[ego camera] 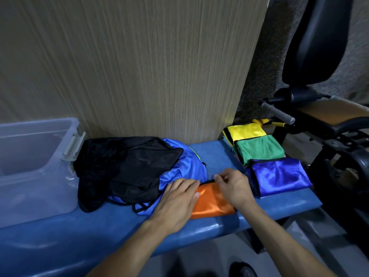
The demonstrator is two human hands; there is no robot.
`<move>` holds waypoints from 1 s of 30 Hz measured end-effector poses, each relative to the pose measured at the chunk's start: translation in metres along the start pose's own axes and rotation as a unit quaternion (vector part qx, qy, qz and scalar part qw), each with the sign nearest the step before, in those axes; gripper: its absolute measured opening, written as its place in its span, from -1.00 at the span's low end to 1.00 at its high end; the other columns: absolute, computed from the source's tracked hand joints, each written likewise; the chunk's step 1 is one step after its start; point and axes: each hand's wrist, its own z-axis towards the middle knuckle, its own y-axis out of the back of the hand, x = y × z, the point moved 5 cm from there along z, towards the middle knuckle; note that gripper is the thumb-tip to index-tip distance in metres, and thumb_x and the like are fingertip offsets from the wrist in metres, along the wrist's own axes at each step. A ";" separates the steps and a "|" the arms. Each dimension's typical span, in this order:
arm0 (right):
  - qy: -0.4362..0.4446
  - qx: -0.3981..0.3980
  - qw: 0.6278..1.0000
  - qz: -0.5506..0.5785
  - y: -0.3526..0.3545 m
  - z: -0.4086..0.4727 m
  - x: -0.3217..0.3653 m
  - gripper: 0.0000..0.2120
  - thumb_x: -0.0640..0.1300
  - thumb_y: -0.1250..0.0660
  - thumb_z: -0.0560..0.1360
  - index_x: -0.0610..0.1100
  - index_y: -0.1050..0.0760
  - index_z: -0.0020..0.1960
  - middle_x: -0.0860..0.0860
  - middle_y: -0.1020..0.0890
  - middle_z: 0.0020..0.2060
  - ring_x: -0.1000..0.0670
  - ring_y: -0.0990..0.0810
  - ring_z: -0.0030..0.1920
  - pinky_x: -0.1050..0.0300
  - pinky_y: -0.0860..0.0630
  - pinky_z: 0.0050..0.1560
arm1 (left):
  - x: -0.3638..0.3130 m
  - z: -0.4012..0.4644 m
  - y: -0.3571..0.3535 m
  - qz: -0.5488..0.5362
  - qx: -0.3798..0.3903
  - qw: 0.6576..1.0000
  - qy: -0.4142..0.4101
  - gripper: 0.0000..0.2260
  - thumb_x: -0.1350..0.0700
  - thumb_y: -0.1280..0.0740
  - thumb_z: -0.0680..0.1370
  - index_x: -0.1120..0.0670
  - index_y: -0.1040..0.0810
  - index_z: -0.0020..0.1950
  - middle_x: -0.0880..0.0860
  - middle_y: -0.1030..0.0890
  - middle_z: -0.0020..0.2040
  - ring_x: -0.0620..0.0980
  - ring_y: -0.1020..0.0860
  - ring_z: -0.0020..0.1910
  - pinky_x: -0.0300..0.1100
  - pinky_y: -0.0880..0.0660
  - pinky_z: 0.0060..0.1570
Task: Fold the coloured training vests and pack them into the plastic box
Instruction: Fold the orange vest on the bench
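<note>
While the left hand (175, 202) is lying flat with straight fingers on the left part of the folded orange vest (213, 202), the right hand (232, 185) is pinching the black trim at its far edge. That vest is sitting on the blue bench (119, 236), with folded royal-blue (279, 176), green (260, 149) and yellow (246, 130) vests lying to its right. Unfolded black (127, 168) and blue (185, 166) vests are lying heaped to its left, touching the clear plastic box (30, 166) at far left.

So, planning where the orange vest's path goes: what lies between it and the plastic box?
In the head view, a heap of black mesh over a blue vest lies between the orange vest and the plastic box.
</note>
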 end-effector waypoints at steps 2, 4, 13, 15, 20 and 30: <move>-0.059 0.040 0.997 0.032 0.009 0.000 -0.007 -0.72 0.02 -0.40 0.57 -0.18 -0.61 -0.17 -0.10 -0.66 -0.22 -0.15 -0.62 -0.08 0.09 -0.45 -0.05 | 0.002 -0.002 -0.003 -0.028 -0.011 0.999 0.009 -0.50 -0.13 0.09 0.71 0.02 -0.37 0.54 -0.09 -0.43 0.42 -0.04 -0.35 0.37 -0.11 -0.27 0.40; -0.108 0.082 0.989 0.055 0.014 -0.005 -0.012 -0.58 0.08 -0.40 0.55 -0.15 -0.46 -0.36 -0.05 -0.52 -0.41 -0.08 -0.52 -0.31 0.08 -0.39 -0.25 | 0.003 -0.002 -0.002 -0.043 -0.015 0.999 0.012 -0.49 -0.14 0.11 0.71 0.01 -0.36 0.54 -0.10 -0.42 0.43 -0.05 -0.34 0.38 -0.12 -0.26 0.41; -0.109 0.034 0.987 0.109 0.003 -0.015 -0.004 -0.70 0.03 -0.41 0.54 -0.12 -0.49 0.15 -0.01 -0.58 -0.08 -0.06 -0.58 -0.05 0.14 -0.45 -0.03 | -0.010 0.015 0.021 0.018 -0.015 0.999 -0.042 -0.56 -0.09 -0.03 0.63 0.04 -0.56 0.34 -0.04 -0.51 0.32 0.02 -0.43 0.30 -0.06 -0.31 0.37; -0.089 0.023 0.990 0.110 0.004 -0.012 -0.001 -0.75 0.00 -0.41 0.54 -0.10 -0.48 0.12 -0.02 -0.60 -0.11 -0.07 -0.60 -0.06 0.11 -0.47 -0.04 | -0.007 0.032 0.043 0.013 -0.037 0.998 -0.049 -0.56 -0.10 -0.03 0.63 -0.01 -0.60 0.31 -0.03 -0.53 0.36 0.01 -0.44 0.34 -0.09 -0.22 0.43; -0.040 0.012 0.993 0.114 0.016 0.002 0.006 -0.82 -0.08 -0.43 0.53 -0.07 -0.51 0.09 -0.01 -0.63 -0.04 -0.05 -0.61 0.02 0.09 -0.50 0.10 | 0.029 0.040 0.044 0.099 0.127 0.987 0.019 -0.61 -0.02 0.00 0.73 -0.15 -0.34 0.54 -0.08 -0.18 0.63 0.12 0.00 0.63 0.23 0.18 0.56; 0.069 0.029 0.980 0.183 0.058 0.071 0.050 -0.86 -0.24 -0.46 0.52 -0.14 -0.60 0.07 -0.04 -0.63 -0.06 0.04 -0.57 -0.22 0.28 -0.51 -0.28 | 0.059 0.017 0.060 0.087 0.104 0.991 -0.004 -0.71 0.16 -0.28 0.56 -0.15 -0.54 0.22 -0.15 -0.48 0.21 -0.03 -0.40 0.23 -0.13 -0.25 0.27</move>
